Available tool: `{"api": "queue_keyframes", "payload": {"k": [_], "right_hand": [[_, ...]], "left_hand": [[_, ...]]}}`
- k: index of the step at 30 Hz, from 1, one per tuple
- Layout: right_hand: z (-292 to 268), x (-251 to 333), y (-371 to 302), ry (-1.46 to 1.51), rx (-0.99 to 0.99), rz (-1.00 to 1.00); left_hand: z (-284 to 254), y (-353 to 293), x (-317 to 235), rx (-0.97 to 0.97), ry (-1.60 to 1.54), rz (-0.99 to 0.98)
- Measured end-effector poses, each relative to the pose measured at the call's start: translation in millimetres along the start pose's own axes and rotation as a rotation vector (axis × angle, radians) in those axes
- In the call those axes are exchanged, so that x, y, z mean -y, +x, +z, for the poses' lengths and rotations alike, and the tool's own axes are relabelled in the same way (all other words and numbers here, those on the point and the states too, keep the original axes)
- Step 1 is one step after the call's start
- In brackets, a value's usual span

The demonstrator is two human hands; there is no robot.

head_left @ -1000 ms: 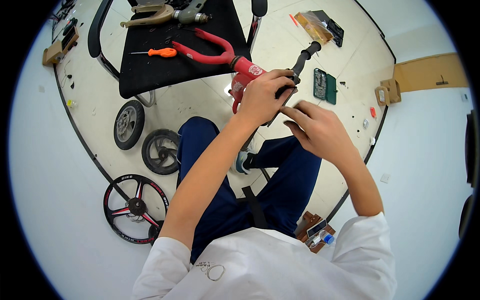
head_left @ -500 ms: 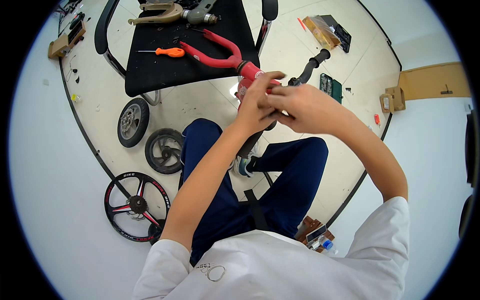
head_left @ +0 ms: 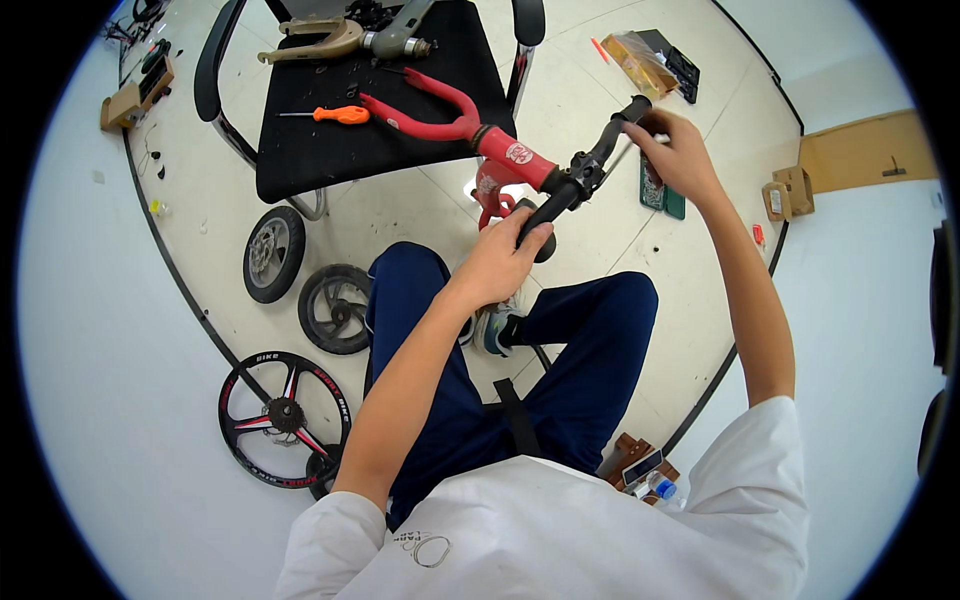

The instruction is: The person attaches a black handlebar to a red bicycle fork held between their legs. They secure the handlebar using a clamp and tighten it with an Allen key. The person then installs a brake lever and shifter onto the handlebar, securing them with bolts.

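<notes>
Handlebars (head_left: pixel 548 210), black and curved with a dark clamp (head_left: pixel 584 170) near mid-length, top a red bicycle frame (head_left: pixel 518 156) in front of a seated person in a white T-shirt (head_left: pixel 600 530) and navy trousers (head_left: pixel 600 318). The left grip (head_left: pixel 500 260) is wrapped around the nearer end of the bar, fingers curled on the black tubing. The right grip (head_left: pixel 677 158) is up by the farther end, thumb and fingers closed on a slim grey rod (head_left: pixel 618 162) that slants down toward the clamp; whether it also touches the bar cannot be told.

The frame's two-pronged red fork (head_left: pixel 430 120) reaches across the black seat (head_left: pixel 300 155) of an office-style chair, just beside an orange-handled screwdriver (head_left: pixel 342 115). Farther back on the seat lies a tan and grey metal fork (head_left: pixel 405 35). On the pale tiled floor (head_left: pixel 430 215), two small black-tyred wheels, one with a grey hub (head_left: pixel 273 255) and one all dark (head_left: pixel 337 310), stand left of the knees, near a larger black wheel with red-and-white spokes (head_left: pixel 285 415). To the right, a dark-green case (head_left: pixel 676 207) lies partly hidden behind the right grip, with brown cardboard boxes (head_left: pixel 795 195) well apart along the wall.
</notes>
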State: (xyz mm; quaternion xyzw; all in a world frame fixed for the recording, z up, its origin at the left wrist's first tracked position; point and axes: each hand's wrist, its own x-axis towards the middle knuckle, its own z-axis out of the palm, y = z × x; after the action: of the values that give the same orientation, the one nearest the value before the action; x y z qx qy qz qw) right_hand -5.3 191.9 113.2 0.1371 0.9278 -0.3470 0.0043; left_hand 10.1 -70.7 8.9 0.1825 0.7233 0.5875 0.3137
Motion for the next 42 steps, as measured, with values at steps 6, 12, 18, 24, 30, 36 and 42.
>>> {"api": "queue_keyframes", "payload": {"k": [6, 12, 18, 24, 30, 36, 42], "right_hand": [[15, -30, -95, 0.315, -0.09, 0.109], [60, 13, -146, 0.291, -0.014, -0.131], [82, 59, -94, -0.358, 0.095, -0.585], [75, 100, 20, -0.711, 0.236, -0.575], [21, 15, 29, -0.337, -0.024, -0.268], [12, -30, -98, -0.08, -0.22, -0.012], [74, 13, -152, -0.217, -0.407, -0.415]], "left_hand": [[4, 4, 8, -0.006, 0.008, 0.022], [4, 6, 5, -0.004, 0.04, 0.025], [11, 11, 25, -0.066, 0.018, 0.164], [-4, -1, 2, -0.031, 0.102, 0.037], [-1, -1, 7, -0.022, 0.113, 0.052], [4, 4, 8, -0.026, 0.078, 0.036], [6, 5, 8, -0.068, 0.076, 0.062]]}}
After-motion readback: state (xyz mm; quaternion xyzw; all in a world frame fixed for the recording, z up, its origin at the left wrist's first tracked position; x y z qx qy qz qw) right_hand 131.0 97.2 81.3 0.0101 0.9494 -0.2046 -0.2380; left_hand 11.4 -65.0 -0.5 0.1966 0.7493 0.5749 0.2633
